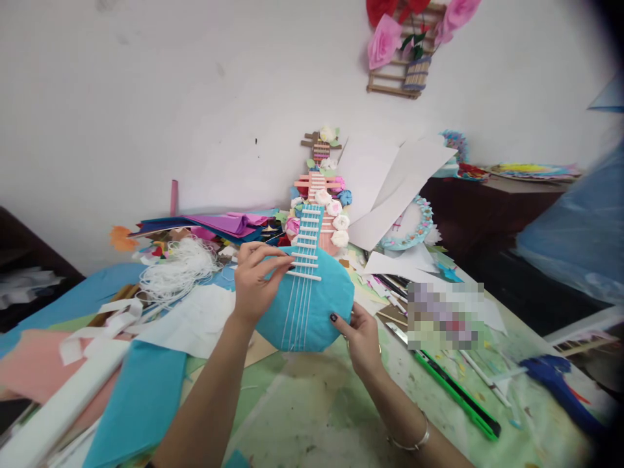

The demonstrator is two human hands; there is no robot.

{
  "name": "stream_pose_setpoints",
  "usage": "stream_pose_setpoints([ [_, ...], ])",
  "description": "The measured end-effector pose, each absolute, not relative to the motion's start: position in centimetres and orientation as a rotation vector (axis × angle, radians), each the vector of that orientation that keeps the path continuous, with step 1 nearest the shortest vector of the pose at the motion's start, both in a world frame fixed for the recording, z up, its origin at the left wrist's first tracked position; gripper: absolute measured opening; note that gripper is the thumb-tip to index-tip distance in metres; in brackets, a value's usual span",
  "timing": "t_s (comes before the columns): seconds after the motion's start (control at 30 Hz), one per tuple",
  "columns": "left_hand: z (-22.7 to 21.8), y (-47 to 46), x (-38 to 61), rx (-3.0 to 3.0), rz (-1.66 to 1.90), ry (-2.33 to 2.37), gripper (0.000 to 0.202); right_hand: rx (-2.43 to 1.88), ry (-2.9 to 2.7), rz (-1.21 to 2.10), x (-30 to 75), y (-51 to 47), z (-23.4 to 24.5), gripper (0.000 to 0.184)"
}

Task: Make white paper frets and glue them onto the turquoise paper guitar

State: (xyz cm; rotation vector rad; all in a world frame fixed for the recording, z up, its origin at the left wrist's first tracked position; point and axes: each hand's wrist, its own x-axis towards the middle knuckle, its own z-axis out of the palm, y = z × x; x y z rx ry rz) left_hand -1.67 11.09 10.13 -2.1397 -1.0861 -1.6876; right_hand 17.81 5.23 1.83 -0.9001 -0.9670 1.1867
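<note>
A turquoise paper-covered craft pipa (pixel 334 286) is held upright above the table, with a round body and a narrow neck. White bars (pixel 307 264) cross its neck and upper body, and thin white strings (pixel 301 312) run down its front. My right hand (pixel 363 338) grips the lower right rim, thumb in front and fingers behind. At the left ends of the lower bars, the thumb and fingers of my left hand (pixel 260 276) pinch together on a white bar; the fingertips partly cover it.
Behind stand finished craft pipas (pixel 331 224) with paper flowers. White string (pixel 178 270) lies heaped at left, near folded turquoise paper (pixel 141 396). On the right are a green utility knife (pixel 458 393), a blue-handled tool (pixel 560 390) and a flowered wreath (pixel 424 224).
</note>
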Motion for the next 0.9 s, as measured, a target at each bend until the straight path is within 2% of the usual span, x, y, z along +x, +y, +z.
stream_pose_setpoints([
  [0.23, 9.0, 10.9, 0.6, -2.198, -1.485, -1.153, 0.009, -1.007, -1.125, 1.019, 17.3, 4.6, 1.5, 0.036],
  [0.5, 8.9, 11.0, 1.1, -2.172, -1.541, -1.135, 0.009, -1.203, -1.309, 0.748, 17.6, 4.2, 1.3, 0.019],
  [0.63, 9.0, 10.9, 1.3, -2.165, -1.565, -1.146, 0.01, -1.251, -1.363, 0.635, 17.6, 4.0, 1.8, 0.025],
  [0.73, 9.2, 10.8, 1.5, -2.201, -1.644, -1.128, 0.01, -1.226, -1.293, 0.703, 17.5, 4.1, 2.0, 0.024],
  [0.83, 9.5, 10.5, 1.5, -2.258, -1.799, -1.155, 0.009, -1.096, -1.106, 0.967, 17.6, 4.6, 1.8, 0.022],
  [0.9, 9.6, 10.6, 1.1, -2.266, -1.974, -1.204, 0.007, -1.018, -1.007, 1.098, 17.9, 5.2, 1.5, 0.032],
])
